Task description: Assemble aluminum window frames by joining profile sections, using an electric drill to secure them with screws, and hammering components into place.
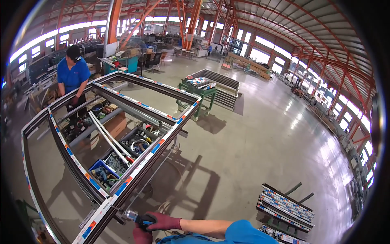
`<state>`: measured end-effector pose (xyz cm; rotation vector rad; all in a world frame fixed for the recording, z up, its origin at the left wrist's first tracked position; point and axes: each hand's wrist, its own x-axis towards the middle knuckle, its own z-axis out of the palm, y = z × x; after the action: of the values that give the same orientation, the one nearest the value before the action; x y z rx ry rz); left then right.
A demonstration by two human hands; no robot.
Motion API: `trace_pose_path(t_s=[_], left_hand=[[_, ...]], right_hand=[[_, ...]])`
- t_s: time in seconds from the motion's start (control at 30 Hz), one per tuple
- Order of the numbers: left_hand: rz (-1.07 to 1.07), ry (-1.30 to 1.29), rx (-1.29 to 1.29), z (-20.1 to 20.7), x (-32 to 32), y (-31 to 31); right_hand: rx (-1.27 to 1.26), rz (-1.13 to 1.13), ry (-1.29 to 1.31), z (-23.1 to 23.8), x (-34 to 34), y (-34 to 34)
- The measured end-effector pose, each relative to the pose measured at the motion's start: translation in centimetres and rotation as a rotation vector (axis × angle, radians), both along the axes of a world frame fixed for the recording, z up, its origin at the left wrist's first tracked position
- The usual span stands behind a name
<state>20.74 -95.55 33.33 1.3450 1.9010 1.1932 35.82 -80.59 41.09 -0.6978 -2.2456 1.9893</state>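
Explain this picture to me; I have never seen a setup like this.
There is no robot here: one person works with two hands in dark red gloves. The single picture comes from a wide fisheye camera on that person's head, looking down, so straight edges bend.

The right hand grips a power drill, whose tip points toward a large window frame banded with coloured strips. The left hand is just below the drill; its grip is unclear.

The frame lies raised above the floor. Through its openings you see a blue bin of tools among loose hardware. Beyond the frame stands a co-worker in a blue shirt.
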Motion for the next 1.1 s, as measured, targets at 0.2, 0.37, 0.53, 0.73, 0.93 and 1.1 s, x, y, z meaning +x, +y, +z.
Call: trace_pose_path(t_s=[0.2,0.37,0.53,0.73,0.93,1.1], left_hand=[[0.209,-0.382,-0.027,4.6,-0.7,1.0],[0.300,-1.134,0.267,9.9,-0.8,4.6],[0.325,-1.309,0.397,9.1,-1.3,3.1],[0.391,-1.358,0.381,9.9,0.6,1.5],[0.429,-1.262,0.277,10.8,1.8,1.4],[0.488,-1.126,0.131,10.8,2.3,1.0]], right_hand=[[0.221,0.017,0.020,-1.5,4.0,3.9],[0.148,-0.020,-0.124,10.1,7.3,6.6],[0.015,0.048,-0.136,7.3,8.8,4.5],[-0.075,0.077,-0.097,6.3,9.9,3.7],[-0.137,0.122,-0.155,5.8,10.8,4.7],[0.137,0.128,-0.159,5.2,11.3,4.3]])
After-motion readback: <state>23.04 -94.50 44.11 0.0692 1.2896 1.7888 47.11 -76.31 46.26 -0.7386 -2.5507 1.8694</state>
